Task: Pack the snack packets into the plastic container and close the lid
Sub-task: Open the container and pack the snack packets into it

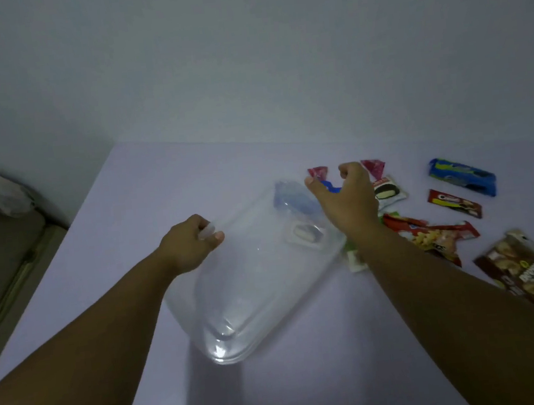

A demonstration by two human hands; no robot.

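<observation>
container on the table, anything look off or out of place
The clear plastic container sits askew on the table, held at its rim by the left hand. The right hand pinches a blue packet above it. The other snack packets lie scattered to its right. Nothing looks spilled or damaged.

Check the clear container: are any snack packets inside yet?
Cannot tell. Container looks mostly empty; a blue shape shows at its far end, perhaps behind.

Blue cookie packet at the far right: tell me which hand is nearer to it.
Right. The right hand hovers over the container's far end, left of the blue cookie packet. The left hand grips the clear plastic container at its left rim, farther away.
</observation>
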